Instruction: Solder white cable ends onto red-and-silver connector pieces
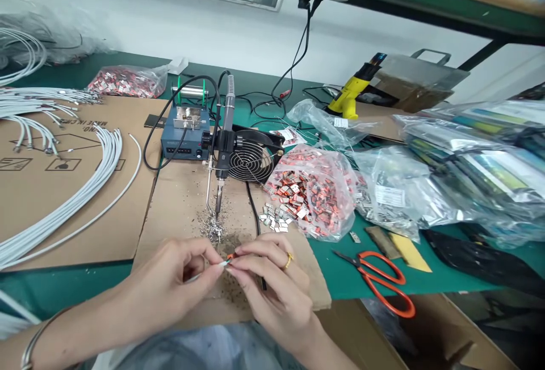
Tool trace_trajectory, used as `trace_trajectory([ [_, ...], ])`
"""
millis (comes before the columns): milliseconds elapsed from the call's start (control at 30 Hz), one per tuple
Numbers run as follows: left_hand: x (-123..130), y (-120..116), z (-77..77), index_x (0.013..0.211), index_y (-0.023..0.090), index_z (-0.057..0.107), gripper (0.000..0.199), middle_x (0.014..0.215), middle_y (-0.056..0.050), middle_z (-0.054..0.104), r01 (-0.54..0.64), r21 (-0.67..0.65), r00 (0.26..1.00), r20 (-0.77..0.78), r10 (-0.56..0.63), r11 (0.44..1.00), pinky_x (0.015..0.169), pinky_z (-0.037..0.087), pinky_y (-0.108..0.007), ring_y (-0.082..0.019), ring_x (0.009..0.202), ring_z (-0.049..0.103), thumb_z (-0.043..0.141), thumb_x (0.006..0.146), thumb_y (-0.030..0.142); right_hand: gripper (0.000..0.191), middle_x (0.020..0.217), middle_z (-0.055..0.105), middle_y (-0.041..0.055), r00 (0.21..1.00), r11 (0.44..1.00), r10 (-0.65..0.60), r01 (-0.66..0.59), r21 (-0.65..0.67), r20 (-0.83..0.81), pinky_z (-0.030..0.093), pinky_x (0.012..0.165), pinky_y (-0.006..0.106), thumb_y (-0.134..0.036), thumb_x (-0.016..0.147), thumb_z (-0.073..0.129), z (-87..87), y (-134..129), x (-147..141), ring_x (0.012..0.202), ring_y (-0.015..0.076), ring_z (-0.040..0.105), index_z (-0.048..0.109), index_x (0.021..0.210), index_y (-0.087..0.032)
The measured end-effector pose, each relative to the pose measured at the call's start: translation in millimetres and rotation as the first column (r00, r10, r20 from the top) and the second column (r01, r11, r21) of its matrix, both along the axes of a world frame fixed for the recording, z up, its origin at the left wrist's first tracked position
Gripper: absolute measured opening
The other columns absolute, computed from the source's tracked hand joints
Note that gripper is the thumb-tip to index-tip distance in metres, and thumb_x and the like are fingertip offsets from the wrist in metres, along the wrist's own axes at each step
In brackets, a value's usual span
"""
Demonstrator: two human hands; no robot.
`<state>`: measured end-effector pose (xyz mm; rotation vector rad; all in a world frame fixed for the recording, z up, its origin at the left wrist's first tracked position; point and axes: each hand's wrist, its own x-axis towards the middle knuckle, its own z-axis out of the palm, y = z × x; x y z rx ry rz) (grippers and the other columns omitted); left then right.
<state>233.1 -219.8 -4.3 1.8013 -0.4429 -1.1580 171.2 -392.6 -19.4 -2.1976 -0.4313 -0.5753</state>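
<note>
Over the cardboard near the front edge, both hands meet with fingertips almost touching. My left hand [176, 279] is closed in a pinch on the thin end of a white cable [223, 264]. A small orange connector [230, 256] sits between the fingertips of my right hand [275, 287], against the cable end; fingers hide most of it. Just beyond the hands, a soldering iron [225, 154] is clamped upright in a stand, tip down over a pile of solder scraps [214, 228]. Its blue station [184, 140] stands behind to the left.
A bundle of white cables [91, 188] lies left on cardboard [131, 200]. Right of the iron are a round fan [251, 160], a bag of orange connectors [323, 188] and loose metal pieces [275, 218]. Orange-handled scissors [383, 279] lie at the right edge; a yellow heat gun [351, 95] stands behind.
</note>
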Motion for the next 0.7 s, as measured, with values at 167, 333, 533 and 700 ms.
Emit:
trace_trajectory([
  [167,-1.3,0.7,-0.9,0.086,0.015,0.056,0.039,0.055,0.003,0.039,-0.012,-0.021,1.000,0.003,0.012,1.000,0.046,0.030,-0.017,-0.007,0.049,0.039,0.038,0.087,0.050,0.019,0.083,0.061,0.0042,1.000,1.000,-0.005,0.005,0.017,-0.013,0.043,0.070,0.033,0.001,0.076,0.059,1.5,0.1,-0.7,0.077,0.0142,0.054,0.059,0.087,-0.014],
  [333,0.1,-0.8,-1.3,0.086,0.014,0.055,0.038,0.053,0.004,0.036,-0.024,-0.048,0.999,-0.022,0.023,0.999,0.045,0.028,-0.017,-0.007,0.047,0.038,0.039,0.087,0.048,0.020,0.084,0.061,0.0043,1.000,1.000,-0.004,0.003,0.016,0.006,0.043,0.070,0.032,0.002,0.075,0.060,2.1,0.4,-0.7,0.076,0.0137,0.054,0.060,0.088,-0.014],
  [533,0.7,-2.8,-3.4,0.083,0.013,0.054,0.038,0.052,0.004,0.035,-0.065,-0.084,0.995,-0.085,0.058,0.994,0.043,0.026,-0.017,-0.006,0.045,0.036,0.041,0.086,0.048,0.023,0.086,0.062,0.0046,1.000,1.000,-0.003,0.003,-0.001,0.025,0.044,0.070,0.031,0.003,0.074,0.060,1.0,0.8,-1.0,0.078,0.0132,0.054,0.061,0.090,-0.013],
  [700,0.9,-3.1,-4.0,0.086,0.013,0.054,0.039,0.056,0.004,0.039,-0.076,-0.069,0.991,-0.120,0.067,0.995,0.044,0.027,-0.017,-0.006,0.046,0.038,0.042,0.086,0.050,0.022,0.085,0.062,0.0042,0.999,1.000,-0.018,0.018,-0.010,0.029,0.044,0.069,0.031,0.002,0.074,0.061,0.6,0.6,-1.5,0.078,0.0136,0.054,0.061,0.089,-0.013],
])
